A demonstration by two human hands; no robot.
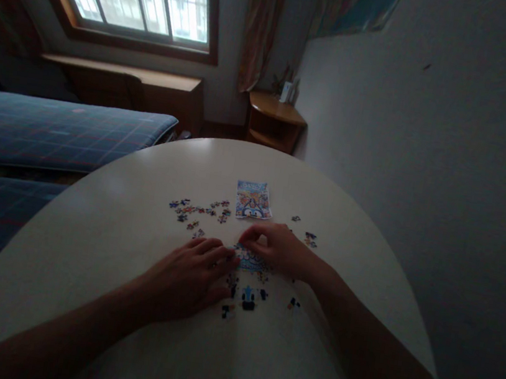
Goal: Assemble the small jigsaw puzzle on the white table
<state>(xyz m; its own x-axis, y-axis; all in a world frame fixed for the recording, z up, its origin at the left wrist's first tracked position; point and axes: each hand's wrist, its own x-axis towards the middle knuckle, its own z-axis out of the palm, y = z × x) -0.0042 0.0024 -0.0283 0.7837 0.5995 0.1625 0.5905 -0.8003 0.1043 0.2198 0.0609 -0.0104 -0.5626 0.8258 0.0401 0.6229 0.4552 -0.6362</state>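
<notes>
A partly joined jigsaw puzzle [250, 259] with blue and white patterns lies flat between my hands. My left hand [197, 272] rests at its left edge, palm down and fingers stretched out. Thumb and forefinger pinched, my right hand [280, 248] is at the upper edge of the puzzle; whatever is between those fingertips is too small and dark to make out. Below the puzzle are loose jigsaw pieces [248, 298], some black and light blue. A picture sheet [254, 201] with a cartoon character lies beyond my hands.
More loose pieces [200, 210] are scattered at the left, with a small group [310, 239] right of my right hand. Everything lies on a round white table [118, 346]. A blue plaid mattress [58, 131] is at the left, a corner shelf [278, 108] behind, and a wall [410, 142] at the right.
</notes>
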